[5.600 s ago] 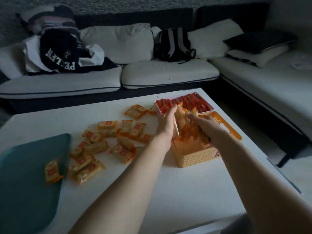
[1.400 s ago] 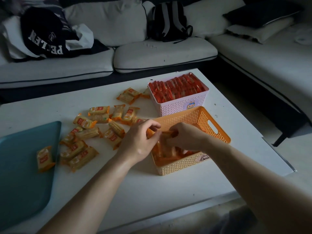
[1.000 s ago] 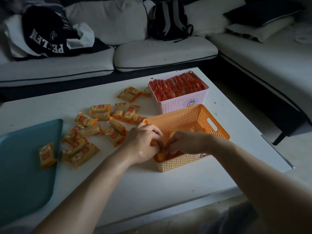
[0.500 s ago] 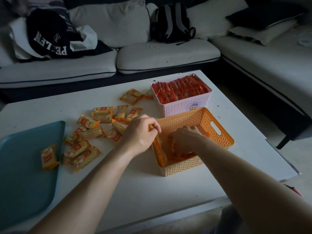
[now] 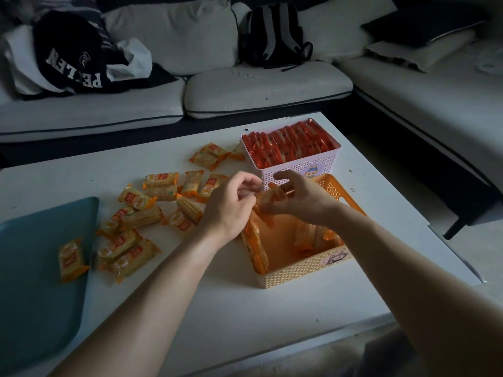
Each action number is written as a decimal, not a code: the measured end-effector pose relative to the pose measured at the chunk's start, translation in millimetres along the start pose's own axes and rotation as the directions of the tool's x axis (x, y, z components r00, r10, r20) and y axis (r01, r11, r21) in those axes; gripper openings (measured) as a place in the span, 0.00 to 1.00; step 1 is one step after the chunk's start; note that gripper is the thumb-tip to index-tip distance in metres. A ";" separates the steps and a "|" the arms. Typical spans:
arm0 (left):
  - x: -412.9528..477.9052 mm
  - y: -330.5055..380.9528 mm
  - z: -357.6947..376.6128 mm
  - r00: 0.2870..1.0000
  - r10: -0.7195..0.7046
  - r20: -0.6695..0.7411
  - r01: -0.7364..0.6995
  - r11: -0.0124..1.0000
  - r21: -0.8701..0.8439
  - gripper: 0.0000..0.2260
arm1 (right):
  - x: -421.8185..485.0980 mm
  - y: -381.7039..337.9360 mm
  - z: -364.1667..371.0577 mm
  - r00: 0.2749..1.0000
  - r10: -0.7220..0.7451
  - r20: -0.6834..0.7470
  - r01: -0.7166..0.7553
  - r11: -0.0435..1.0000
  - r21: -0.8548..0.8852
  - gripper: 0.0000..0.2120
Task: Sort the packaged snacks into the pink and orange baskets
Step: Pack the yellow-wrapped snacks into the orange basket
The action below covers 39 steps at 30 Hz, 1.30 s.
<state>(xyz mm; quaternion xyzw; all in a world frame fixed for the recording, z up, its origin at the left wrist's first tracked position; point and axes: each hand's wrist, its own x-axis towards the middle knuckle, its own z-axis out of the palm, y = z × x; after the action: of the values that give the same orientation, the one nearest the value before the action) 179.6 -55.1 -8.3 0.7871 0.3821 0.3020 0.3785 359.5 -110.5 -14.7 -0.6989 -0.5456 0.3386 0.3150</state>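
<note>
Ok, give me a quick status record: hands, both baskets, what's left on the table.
left hand: pinches held packet
right hand: grips it, over orange basket
orange basket: holds few packets
pink basket: full of red packets
loose packets: many, on table left of baskets
teal tray: one stray packet

A home living room: a cushioned corner sofa point(image 5: 266, 85) runs from ten to three o'clock, a backpack point(image 5: 275, 34) at twelve.
</note>
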 end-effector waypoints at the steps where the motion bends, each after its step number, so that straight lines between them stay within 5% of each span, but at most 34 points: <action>1: 1.6 2.2 0.5 0.999 0.021 0.038 -0.020 0.999 -0.036 0.14 | 1.8 2.6 -0.5 0.998 0.062 0.024 -0.064 0.996 0.057 0.39; 5: 6.9 3.5 -1.4 0.982 0.023 0.189 -0.010 0.997 -0.071 0.17 | 8.3 8.1 6.3 0.973 0.204 0.110 -0.225 0.942 0.248 0.25; 9: 13.2 0.1 1.4 0.970 0.024 0.243 -0.075 0.976 0.205 0.17 | 13.3 7.0 19.0 0.938 0.318 0.137 -0.346 0.873 0.343 0.28; 11: 18.6 -2.0 2.1 0.977 0.072 0.200 -0.137 0.933 0.333 0.14 | 15.4 6.7 16.5 0.950 0.289 0.120 -0.305 0.940 0.154 0.26; 13: 22.6 -5.3 1.2 0.978 0.103 0.182 -0.177 0.872 0.456 0.11 | 15.1 9.5 3.6 0.989 0.144 -0.026 -0.146 0.964 -0.224 0.15; 16: 22.1 -12.0 2.8 0.969 0.126 0.213 -0.235 0.740 0.631 0.10 | 5.4 20.3 -14.9 0.982 0.036 -0.185 -0.144 0.772 -0.620 0.07; 21: 15.9 -13.0 11.7 0.972 0.127 0.198 -0.233 0.620 0.749 0.11 | -5.1 25.8 -5.7 0.953 0.301 -0.028 -0.190 0.523 -0.831 0.19; 27: 17.2 -12.3 5.2 0.980 0.003 0.201 -0.134 0.752 0.646 0.11 | -1.1 31.7 -3.4 0.980 0.195 -0.045 -0.162 0.641 -0.751 0.17; 33: 17.1 -19.4 4.4 0.987 -0.023 0.158 -0.062 0.856 0.513 0.10 | 1.3 34.2 12.8 0.971 0.239 0.012 -0.137 0.597 -0.790 0.20; 39: 9.7 -17.0 -2.1 0.995 0.048 0.092 -0.084 0.894 0.440 0.11 | 4.1 24.3 5.7 0.996 0.070 -0.061 -0.092 0.846 -0.524 0.12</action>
<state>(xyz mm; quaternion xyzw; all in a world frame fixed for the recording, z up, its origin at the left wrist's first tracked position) 176.7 -39.1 -19.4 0.8763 0.3986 0.1886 0.1938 368.9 -111.1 -38.2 -0.7874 -0.5811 0.1753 0.1078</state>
